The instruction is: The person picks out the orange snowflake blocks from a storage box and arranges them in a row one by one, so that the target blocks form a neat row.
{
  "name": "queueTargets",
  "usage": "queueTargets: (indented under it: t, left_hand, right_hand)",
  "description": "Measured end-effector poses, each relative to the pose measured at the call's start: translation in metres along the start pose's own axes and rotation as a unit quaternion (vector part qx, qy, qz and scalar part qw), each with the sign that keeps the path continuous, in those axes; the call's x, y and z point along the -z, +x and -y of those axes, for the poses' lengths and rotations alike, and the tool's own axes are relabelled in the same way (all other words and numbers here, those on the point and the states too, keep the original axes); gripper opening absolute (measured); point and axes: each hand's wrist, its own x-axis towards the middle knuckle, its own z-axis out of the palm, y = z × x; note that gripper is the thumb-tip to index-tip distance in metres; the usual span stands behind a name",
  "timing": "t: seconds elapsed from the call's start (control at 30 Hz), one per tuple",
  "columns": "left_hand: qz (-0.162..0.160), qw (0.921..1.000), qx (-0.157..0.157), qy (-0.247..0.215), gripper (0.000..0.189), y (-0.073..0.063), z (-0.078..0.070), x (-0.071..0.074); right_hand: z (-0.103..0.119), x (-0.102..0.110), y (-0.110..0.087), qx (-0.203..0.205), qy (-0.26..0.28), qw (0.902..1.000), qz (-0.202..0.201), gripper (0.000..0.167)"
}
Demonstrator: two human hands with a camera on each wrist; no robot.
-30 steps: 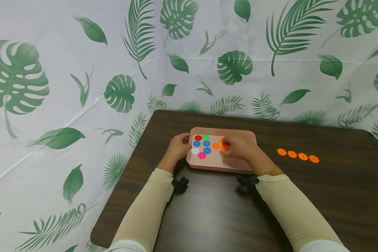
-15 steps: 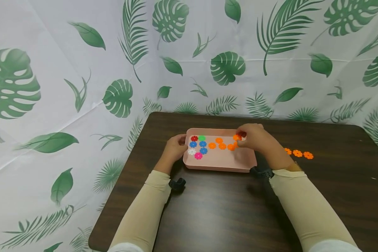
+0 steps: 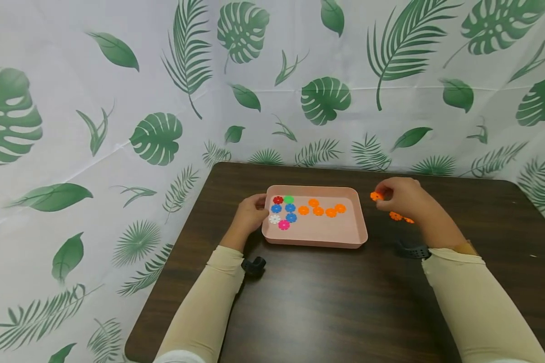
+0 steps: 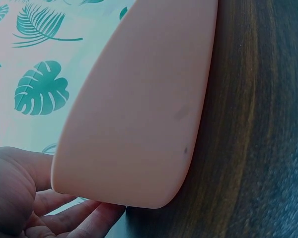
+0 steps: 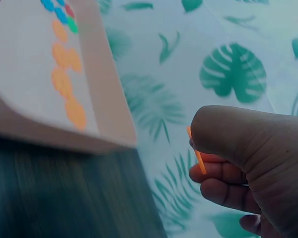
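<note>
My right hand (image 3: 401,198) is off the tray's right side, pinching an orange flower-shaped disc (image 3: 377,196) between thumb and fingers. In the right wrist view that disc (image 5: 197,151) is seen edge-on. My left hand (image 3: 251,214) grips the left end of a pink tray (image 3: 315,239), thumb at the rim. The left wrist view has the tray's side wall (image 4: 134,114) close up, with fingertips (image 4: 102,218) under its end. Inside the tray lie several orange discs (image 3: 318,211), several blue ones (image 3: 291,218), and one each of red (image 3: 278,200), green (image 3: 288,199), white (image 3: 274,219) and pink (image 3: 283,225).
More orange discs (image 3: 395,216) lie on the dark wooden table (image 3: 309,297) right of the tray, partly hidden by my right hand. A white cloth with green leaves (image 3: 263,116) hangs behind the table and along its left side.
My right hand has moved right, out of the tray and over the table, carrying an orange disc. Several orange discs stay behind in the tray. My left hand keeps its grip on the tray.
</note>
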Motion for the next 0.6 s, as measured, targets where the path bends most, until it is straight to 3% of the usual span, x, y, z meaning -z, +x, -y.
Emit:
queueTargets:
  t: [0.6]
  left_hand:
    - [0.001,0.9999,0.015,0.003,0.056,0.001,0.003,0.0]
  right_hand:
    - [-0.093,0.029,-0.06,-0.07,-0.057,0.9959,0.001,0.048]
